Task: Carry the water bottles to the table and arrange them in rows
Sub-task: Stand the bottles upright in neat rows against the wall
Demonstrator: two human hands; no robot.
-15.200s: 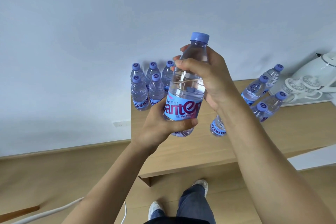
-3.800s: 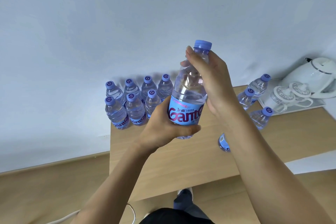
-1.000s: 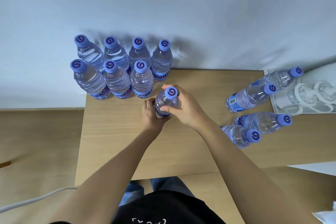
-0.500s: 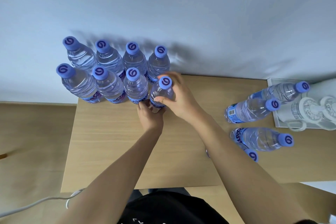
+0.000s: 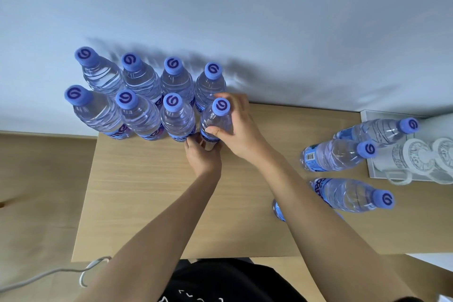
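Note:
A clear water bottle point(image 5: 217, 117) with a blue cap stands at the right end of the front row on the wooden table point(image 5: 152, 191). My right hand point(image 5: 241, 130) grips its upper body, and my left hand point(image 5: 202, 154) holds its base. Several more capped bottles point(image 5: 137, 95) stand in two rows at the table's far left corner, against the wall. At the right, three loose bottles point(image 5: 335, 154) stand unsorted, and a fourth point(image 5: 278, 211) is mostly hidden behind my right forearm.
A white tray point(image 5: 370, 169) with white cups sits at the table's right end. A white cable point(image 5: 49, 274) lies on the floor at the lower left. The wall runs just behind the bottle rows.
Both hands moved the held bottle back and left, from the middle of the table to the end of the front row, beside the third bottle there.

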